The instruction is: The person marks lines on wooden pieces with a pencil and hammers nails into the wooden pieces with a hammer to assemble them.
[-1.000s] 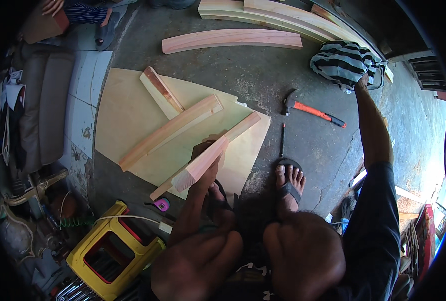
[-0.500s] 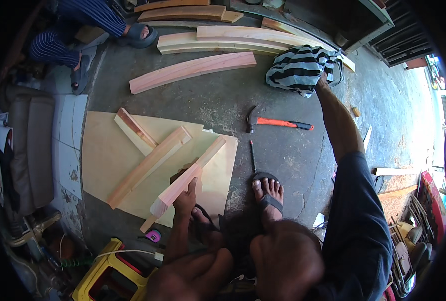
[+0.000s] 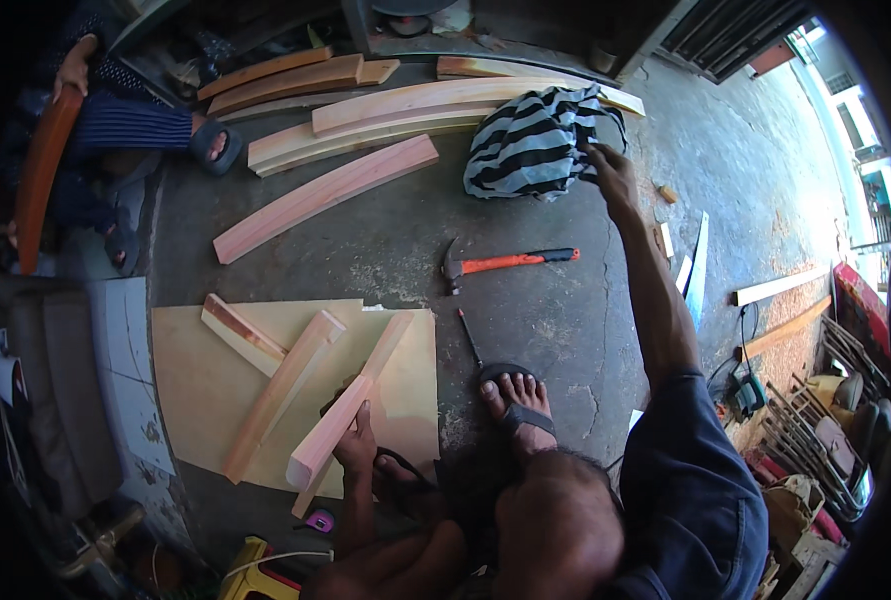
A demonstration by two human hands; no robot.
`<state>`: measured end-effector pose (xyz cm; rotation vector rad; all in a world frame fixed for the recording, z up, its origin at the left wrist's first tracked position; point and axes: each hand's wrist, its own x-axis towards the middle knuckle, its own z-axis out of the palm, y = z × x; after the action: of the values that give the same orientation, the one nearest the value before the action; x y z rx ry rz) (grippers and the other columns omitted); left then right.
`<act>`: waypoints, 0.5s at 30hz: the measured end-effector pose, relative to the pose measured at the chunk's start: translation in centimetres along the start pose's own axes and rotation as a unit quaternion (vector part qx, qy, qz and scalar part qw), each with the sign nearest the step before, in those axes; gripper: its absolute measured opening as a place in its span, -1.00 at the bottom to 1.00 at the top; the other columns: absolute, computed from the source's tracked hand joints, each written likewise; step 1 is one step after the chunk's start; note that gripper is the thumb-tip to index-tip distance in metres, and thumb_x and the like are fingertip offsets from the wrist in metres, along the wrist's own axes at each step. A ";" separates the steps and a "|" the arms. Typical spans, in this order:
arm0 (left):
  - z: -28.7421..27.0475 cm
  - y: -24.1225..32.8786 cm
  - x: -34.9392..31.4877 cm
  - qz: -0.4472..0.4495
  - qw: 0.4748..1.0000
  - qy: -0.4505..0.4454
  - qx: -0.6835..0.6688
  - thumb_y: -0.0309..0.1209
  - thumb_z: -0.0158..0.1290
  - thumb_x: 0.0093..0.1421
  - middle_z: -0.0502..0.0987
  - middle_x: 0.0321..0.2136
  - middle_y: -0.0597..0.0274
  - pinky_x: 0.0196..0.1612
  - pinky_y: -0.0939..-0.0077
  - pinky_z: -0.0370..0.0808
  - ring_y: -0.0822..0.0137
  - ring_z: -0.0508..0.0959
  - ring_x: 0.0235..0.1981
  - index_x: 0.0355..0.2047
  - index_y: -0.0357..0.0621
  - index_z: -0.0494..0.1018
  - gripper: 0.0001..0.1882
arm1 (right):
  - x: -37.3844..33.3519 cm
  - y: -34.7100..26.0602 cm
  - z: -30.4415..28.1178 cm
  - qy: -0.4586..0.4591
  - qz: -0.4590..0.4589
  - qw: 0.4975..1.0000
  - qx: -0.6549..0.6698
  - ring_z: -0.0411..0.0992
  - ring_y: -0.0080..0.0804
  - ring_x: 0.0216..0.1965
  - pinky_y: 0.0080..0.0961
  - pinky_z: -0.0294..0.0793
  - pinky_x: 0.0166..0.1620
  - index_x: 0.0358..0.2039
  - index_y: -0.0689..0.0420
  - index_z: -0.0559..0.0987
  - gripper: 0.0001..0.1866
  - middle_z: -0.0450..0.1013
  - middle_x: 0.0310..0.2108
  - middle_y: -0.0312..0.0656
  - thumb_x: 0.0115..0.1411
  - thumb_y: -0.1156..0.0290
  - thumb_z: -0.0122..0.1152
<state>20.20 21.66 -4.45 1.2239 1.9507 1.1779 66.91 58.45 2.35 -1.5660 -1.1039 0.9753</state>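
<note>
Left hand (image 3: 356, 442) is wrapped round a pinkish wooden piece (image 3: 333, 428), fingers closed on it, and I have it tilted across my view above the plywood sheet (image 3: 190, 415). A narrow pale strip (image 3: 390, 343) shows past both its ends; from here I can't tell whether the two are joined. Over to the right hand (image 3: 613, 178), arm stretched well out in front: it's at the right edge of a black-and-grey striped cloth bundle (image 3: 527, 145), fingers against the folds, and I can't make out whether they actually grip. That bundle sits on the floor (image 3: 525, 310) by the right ends of the pale curved beams (image 3: 365, 118), covering part of them.

Just nearer, a pinkish curved beam (image 3: 325, 200) lies on its own. Mid-floor I've got a claw hammer (image 3: 515, 261) with an orange and black handle, and near it a thin screwdriver (image 3: 470, 338) pointing at my sandalled right foot (image 3: 520, 408). On the sheet, a wedge-shaped piece (image 3: 243, 332) meets a long pale piece (image 3: 283, 398) lying aslant. Down by the sheet's near edge, a pink tape measure (image 3: 319, 519). Upper left, a co-worker's hand (image 3: 72, 76) holds a reddish-brown curved piece (image 3: 45, 182) upright.
</note>
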 end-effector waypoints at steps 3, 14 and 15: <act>-0.4 0.3 -0.5 -0.064 0.996 0.026 -0.059 -0.53 0.20 0.20 0.54 -0.15 0.00 0.02 0.21 0.48 0.05 0.56 -0.08 -0.03 -0.31 0.45 -0.67 | 5.0 3.2 2.5 -0.009 -0.156 0.938 -0.309 0.56 -0.27 -0.17 -0.33 0.56 -0.14 -0.15 0.23 0.65 -0.71 0.59 -0.17 -0.12 0.33 0.30 0.07; -0.9 6.0 1.9 0.061 0.997 -0.036 0.019 -0.60 0.14 0.18 0.55 -0.12 0.04 0.05 0.27 0.43 0.12 0.53 -0.04 -0.11 -0.29 0.51 -0.75 | 15.4 13.0 2.9 0.026 -0.072 0.973 -0.216 0.50 -0.01 -0.04 -0.20 0.44 0.02 0.02 0.16 0.55 -0.61 0.54 -0.04 0.01 0.33 0.17 0.03; -0.2 6.5 1.9 0.053 0.998 -0.035 0.003 -0.59 0.14 0.19 0.55 -0.12 0.04 0.05 0.28 0.43 0.12 0.53 -0.04 -0.11 -0.29 0.51 -0.76 | 16.2 12.8 1.2 0.040 -0.071 0.979 -0.186 0.50 0.02 -0.02 -0.19 0.43 0.03 0.03 0.15 0.54 -0.60 0.53 -0.02 0.03 0.33 0.16 0.02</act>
<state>21.97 24.57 1.41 1.3685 1.8597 1.1640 72.75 72.53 -11.64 -1.7757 -1.3787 0.6275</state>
